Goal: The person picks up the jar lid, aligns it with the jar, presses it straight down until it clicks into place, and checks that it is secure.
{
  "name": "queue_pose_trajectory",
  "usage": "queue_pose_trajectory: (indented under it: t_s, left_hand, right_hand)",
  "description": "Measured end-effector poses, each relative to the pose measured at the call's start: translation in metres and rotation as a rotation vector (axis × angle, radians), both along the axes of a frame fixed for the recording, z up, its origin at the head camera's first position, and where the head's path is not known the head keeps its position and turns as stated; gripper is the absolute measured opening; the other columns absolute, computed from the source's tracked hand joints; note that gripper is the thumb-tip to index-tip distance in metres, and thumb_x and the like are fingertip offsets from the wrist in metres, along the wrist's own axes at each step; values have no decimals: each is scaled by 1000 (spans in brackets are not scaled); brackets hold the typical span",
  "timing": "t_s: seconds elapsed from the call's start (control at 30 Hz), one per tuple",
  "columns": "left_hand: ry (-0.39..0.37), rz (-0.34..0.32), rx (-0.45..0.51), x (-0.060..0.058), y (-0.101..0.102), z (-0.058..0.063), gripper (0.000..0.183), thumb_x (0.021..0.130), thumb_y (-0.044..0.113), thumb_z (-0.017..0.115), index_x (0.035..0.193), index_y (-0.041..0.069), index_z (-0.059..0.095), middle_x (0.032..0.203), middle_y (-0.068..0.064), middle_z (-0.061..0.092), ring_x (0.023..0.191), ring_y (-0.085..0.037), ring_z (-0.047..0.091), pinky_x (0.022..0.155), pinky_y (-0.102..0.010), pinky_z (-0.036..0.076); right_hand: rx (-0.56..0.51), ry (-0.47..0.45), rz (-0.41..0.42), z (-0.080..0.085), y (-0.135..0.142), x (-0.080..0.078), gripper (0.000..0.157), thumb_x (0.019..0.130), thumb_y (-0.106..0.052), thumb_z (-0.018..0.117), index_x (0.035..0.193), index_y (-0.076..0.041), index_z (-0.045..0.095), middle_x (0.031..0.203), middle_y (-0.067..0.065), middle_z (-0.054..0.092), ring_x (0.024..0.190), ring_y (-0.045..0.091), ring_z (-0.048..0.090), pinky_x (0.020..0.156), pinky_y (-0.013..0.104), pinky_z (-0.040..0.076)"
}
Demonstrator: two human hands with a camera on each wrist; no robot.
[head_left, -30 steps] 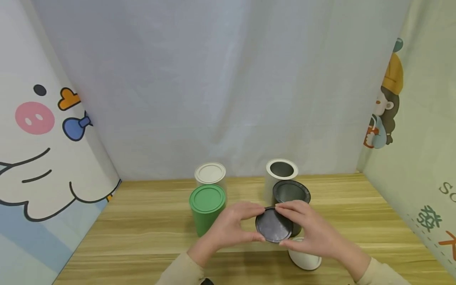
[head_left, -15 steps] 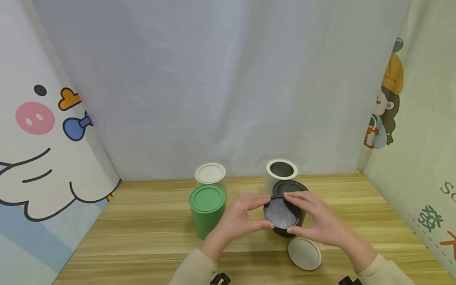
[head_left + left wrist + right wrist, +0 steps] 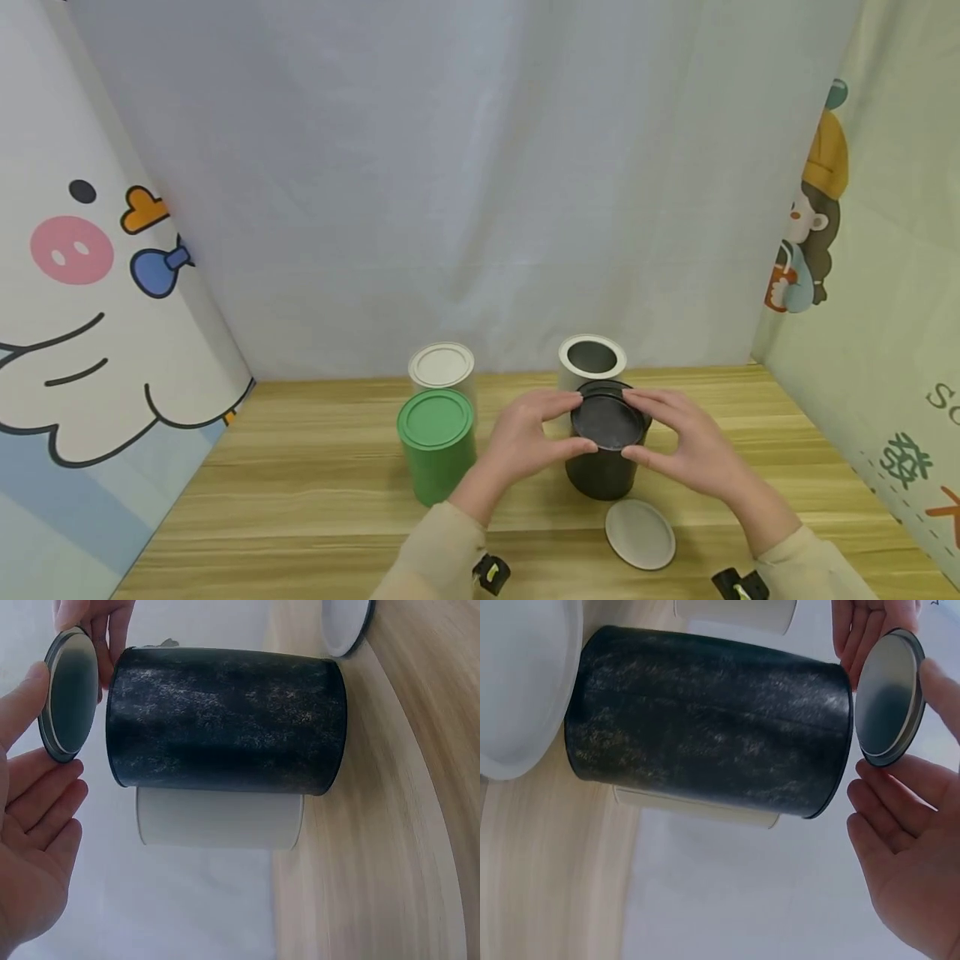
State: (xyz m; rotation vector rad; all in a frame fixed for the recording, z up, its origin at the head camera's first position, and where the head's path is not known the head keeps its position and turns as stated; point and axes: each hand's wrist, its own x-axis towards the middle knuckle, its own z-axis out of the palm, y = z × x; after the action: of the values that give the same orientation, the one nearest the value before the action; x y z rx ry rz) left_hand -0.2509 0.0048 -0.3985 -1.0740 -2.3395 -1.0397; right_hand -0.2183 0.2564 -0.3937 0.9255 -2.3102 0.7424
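- Black lid (image 3: 611, 423), one: held above the desk, over the near part of the black can's mouth, tilted toward the person; both wrist views show it clear of the rim, not seated.
- Left hand (image 3: 528, 433): pinches the lid's left side between thumb and fingertips; other fingers spread off the metal.
- Right hand (image 3: 693, 442): same pinch on the right side. The hands do not touch each other, joined only through the lid; the paired grip seems meant to keep the disc steady and its faces uncovered.
- Black can (image 3: 600, 477), one: upright, uncovered, right of the desk's middle; surface mottled. Its place before the person probably lets both arms reach evenly.
- White lid (image 3: 640, 535), one: lying on the desk, just beside the black can, toward the near edge; likely put there to be within easy reach.
- White open can (image 3: 570, 381), one: upright behind the black can, near the far edge, no lid on it.
- Green can (image 3: 438, 450), one: upright, lid on, left of the hands, apparently out of their way.
- White lidded can (image 3: 442, 368), one: behind the green can, by the far edge.
- Desk (image 3: 315, 500): wood-grained; grey curtain (image 3: 420, 208) hangs behind its far edge.
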Motion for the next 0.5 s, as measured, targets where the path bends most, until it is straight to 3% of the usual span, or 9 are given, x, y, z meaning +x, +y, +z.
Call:
queue_pose_trajectory:
  t_s: [0.27,0.5]
  left_hand:
    - [-11,43,-55,-9,15,-2,56,78,31,86,125,5,70,124,-6,68,116,-23,63,102,-31,46]
    - [-15,66,-112,-16,22,-3,58,80,36,83,128,6,68,126,-5,67,118,-20,61,104,-30,44]
  right_hand:
    - [-13,-69,-55,-6,10,-8,59,73,-9,86,126,4,64,125,16,63,112,38,58,89,54,47]
    - [-25,-154,-72,-5,13,-13,57,78,-12,84,128,4,63,127,20,61,114,43,55,90,61,46]
